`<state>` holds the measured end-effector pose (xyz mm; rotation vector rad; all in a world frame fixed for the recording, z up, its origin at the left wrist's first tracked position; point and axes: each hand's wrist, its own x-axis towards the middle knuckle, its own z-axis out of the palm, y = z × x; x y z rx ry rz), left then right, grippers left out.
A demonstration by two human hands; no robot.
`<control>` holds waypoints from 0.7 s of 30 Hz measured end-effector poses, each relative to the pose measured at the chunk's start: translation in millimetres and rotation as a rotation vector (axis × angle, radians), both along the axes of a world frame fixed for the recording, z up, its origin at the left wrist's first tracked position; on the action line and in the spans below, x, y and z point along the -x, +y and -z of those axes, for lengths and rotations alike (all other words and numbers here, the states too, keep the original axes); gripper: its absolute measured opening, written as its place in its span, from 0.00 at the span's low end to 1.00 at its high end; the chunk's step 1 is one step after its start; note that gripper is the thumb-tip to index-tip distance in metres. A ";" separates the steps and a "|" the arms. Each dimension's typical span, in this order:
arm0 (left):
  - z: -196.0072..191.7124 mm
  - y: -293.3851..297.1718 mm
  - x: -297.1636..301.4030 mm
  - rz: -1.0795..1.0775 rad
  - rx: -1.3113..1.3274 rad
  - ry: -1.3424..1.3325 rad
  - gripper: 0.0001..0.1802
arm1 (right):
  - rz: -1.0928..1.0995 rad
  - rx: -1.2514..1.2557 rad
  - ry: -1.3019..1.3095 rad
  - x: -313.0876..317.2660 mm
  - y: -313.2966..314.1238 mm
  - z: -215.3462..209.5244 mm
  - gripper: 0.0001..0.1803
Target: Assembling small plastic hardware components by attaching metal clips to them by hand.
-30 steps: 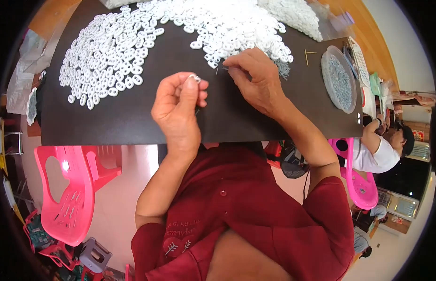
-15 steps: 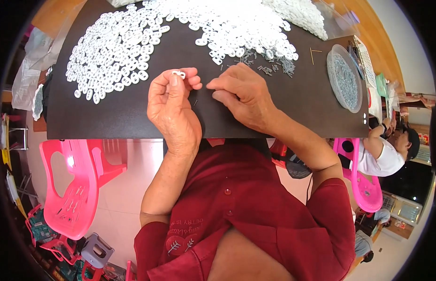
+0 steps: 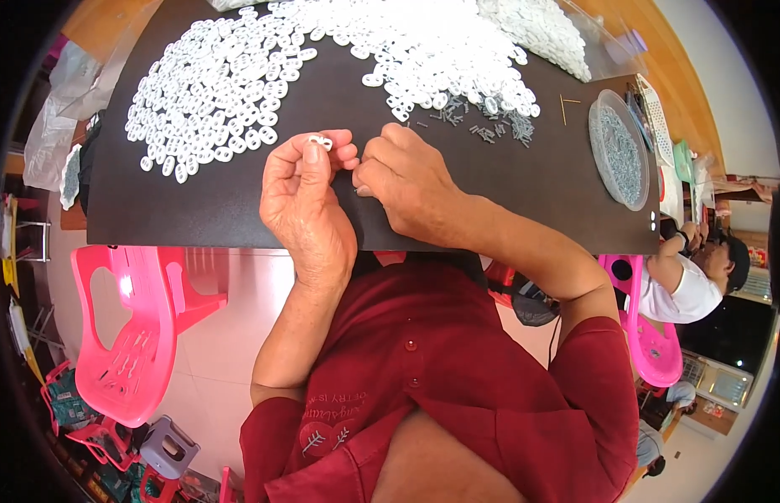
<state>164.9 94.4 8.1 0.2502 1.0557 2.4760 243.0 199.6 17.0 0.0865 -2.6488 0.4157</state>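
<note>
My left hand [image 3: 306, 201] pinches a small white plastic piece [image 3: 320, 142] between thumb and fingertips, just above the black table mat [image 3: 197, 201]. My right hand [image 3: 406, 184] is closed right beside it, fingertips touching the left fingers; a small dark pin may be in its fingertips, too small to tell for sure. A large heap of the same white plastic pieces [image 3: 239, 84] covers the far half of the mat. A scatter of small grey metal pins [image 3: 490, 127] lies just beyond my right hand.
A round clear dish of metal pins [image 3: 620, 149] sits at the mat's right end. A pink plastic chair [image 3: 138, 327] stands to my lower left. Another person in a white shirt [image 3: 683, 289] sits at the right on a pink chair. Plastic bags [image 3: 50, 142] lie at the table's left.
My right hand has pulled back from the pin scatter toward my left hand. Both hands have come closer to the table's near edge, now touching around the white piece.
</note>
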 end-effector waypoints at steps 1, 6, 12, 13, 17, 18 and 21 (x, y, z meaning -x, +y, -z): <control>-0.5 -0.8 -0.3 0.000 0.001 -0.006 0.07 | -0.004 0.002 -0.008 -1.7 0.3 0.3 0.05; -3.5 -7.3 -3.0 0.057 0.056 0.017 0.06 | -0.001 0.068 0.037 -9.1 10.5 -2.4 0.06; -7.0 -11.1 -7.6 0.189 0.135 0.013 0.04 | 0.222 0.680 -0.088 -18.1 14.8 -32.4 0.06; -7.6 -11.0 -8.2 0.218 0.148 0.009 0.04 | 0.224 0.679 -0.087 -17.8 13.6 -35.8 0.06; -9.3 -9.9 -8.6 0.253 0.168 0.023 0.04 | 0.218 0.839 -0.073 -14.3 11.4 -41.6 0.09; -9.4 -9.6 -9.2 0.251 0.179 0.024 0.04 | 0.206 0.824 -0.080 -13.5 11.3 -41.7 0.10; -8.7 -9.5 -9.6 0.247 0.202 0.058 0.04 | 0.190 0.769 -0.073 -11.5 10.3 -42.0 0.10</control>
